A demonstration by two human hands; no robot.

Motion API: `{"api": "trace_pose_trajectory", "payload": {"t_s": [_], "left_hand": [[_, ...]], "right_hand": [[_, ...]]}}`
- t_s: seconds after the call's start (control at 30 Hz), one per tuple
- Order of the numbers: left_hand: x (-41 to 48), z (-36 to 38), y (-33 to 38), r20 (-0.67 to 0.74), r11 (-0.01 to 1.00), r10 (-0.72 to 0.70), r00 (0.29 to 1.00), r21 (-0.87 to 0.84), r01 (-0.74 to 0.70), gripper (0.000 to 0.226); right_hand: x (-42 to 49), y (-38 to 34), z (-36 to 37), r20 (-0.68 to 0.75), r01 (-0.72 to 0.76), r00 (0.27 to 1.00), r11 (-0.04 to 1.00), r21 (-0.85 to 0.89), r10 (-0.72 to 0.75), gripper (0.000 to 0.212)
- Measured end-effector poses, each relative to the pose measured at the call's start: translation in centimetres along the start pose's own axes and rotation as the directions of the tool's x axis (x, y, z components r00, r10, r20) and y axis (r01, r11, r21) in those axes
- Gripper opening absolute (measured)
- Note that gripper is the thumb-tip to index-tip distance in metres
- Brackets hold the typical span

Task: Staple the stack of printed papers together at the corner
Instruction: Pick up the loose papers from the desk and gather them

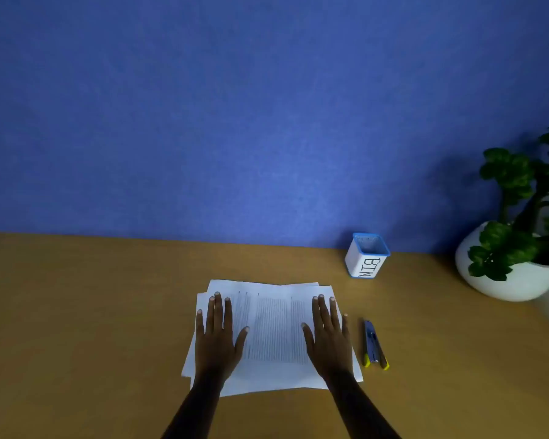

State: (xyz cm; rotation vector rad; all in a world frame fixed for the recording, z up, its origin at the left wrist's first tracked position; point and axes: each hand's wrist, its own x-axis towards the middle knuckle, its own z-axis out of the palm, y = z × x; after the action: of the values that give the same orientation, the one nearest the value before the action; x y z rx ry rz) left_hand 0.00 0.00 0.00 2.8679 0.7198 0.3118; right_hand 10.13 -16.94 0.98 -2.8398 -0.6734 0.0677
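Note:
A loose stack of printed white papers point(273, 331) lies on the wooden desk, its sheets fanned out of line at the edges. My left hand point(217, 337) rests flat on the left part of the stack, fingers spread. My right hand point(328, 337) lies flat on the right part, its little finger near the paper's right edge. A silver and blue stapler with yellow ends point(374, 345) lies on the desk just right of the papers, apart from my right hand.
A small white cup with a blue rim, marked BIN point(366, 256), stands at the back right against the blue wall. A white pot with a green plant point(514, 261) sits at the far right. The brown desk point(92, 312) stretches left.

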Motion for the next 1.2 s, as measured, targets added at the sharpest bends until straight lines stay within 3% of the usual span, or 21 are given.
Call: {"api": "trace_pose_trajectory", "payload": {"t_s": [0.03, 0.1, 0.13, 0.17, 0.27, 0.33, 0.47, 0.6, 0.93, 1.1, 1.2], "left_hand": [[0.0, 0.3, -0.1, 0.001, 1.000, 0.003, 1.000, -0.031, -0.002, 0.084], [0.1, 0.2, -0.2, 0.040, 1.000, -0.024, 0.999, -0.015, 0.025, 0.085], [-0.2, 0.4, -0.1, 0.087, 0.998, -0.051, 0.995, -0.018, 0.053, 0.086], [-0.2, 1.0, -0.2, 0.091, 0.999, -0.048, 0.995, -0.011, 0.049, 0.086], [0.0, 1.4, -0.4, 0.149, 0.998, -0.058, 0.987, -0.008, 0.060, 0.087], [0.1, 1.9, -0.7, 0.191, 0.997, -0.067, 0.979, -0.010, 0.070, 0.086], [0.2, 2.5, -1.3, 0.172, 0.996, -0.080, 0.982, -0.032, 0.087, 0.076], [0.5, 2.7, -1.5, 0.177, 0.996, -0.084, 0.981, -0.017, 0.088, 0.080], [0.6, 2.7, -1.5, 0.234, 0.994, -0.093, 0.968, -0.030, 0.103, 0.083], [0.5, 2.1, -1.4, 0.264, 0.988, -0.101, 0.959, -0.084, 0.127, 0.073], [0.5, 1.1, -1.5, 0.270, 0.970, -0.187, 0.944, -0.099, 0.221, 0.091]], "right_hand": [[0.2, 0.3, 0.6, -0.087, 0.009, 0.996, 1.000, 0.001, -0.009, 0.087], [0.5, 0.8, 1.9, -0.108, 0.041, 0.993, 0.999, -0.030, -0.044, 0.103], [0.4, 1.0, 2.6, -0.005, 0.028, 1.000, 1.000, -0.009, -0.028, 0.110], [0.6, 1.5, 3.7, 0.010, 0.032, 0.999, 0.999, -0.005, -0.032, 0.109], [1.0, 1.7, 4.5, 0.071, -0.005, 0.997, 0.999, -0.037, 0.008, 0.069], [1.2, 1.9, 5.0, 0.087, -0.013, 0.996, 1.000, -0.019, 0.015, 0.063], [1.2, 2.0, 5.6, 0.092, 0.023, 0.996, 1.000, -0.008, -0.023, 0.081], [1.2, 2.2, 6.1, 0.095, 0.037, 0.995, 0.999, 0.029, -0.040, 0.112], [1.1, 1.8, 5.7, 0.111, 0.041, 0.993, 0.998, 0.046, -0.046, 0.116], [1.1, 1.6, 5.0, 0.141, 0.037, 0.989, 0.999, 0.019, -0.039, 0.119], [0.9, 0.8, 3.4, 0.145, 0.040, 0.989, 0.999, -0.035, -0.035, 0.108]]}}
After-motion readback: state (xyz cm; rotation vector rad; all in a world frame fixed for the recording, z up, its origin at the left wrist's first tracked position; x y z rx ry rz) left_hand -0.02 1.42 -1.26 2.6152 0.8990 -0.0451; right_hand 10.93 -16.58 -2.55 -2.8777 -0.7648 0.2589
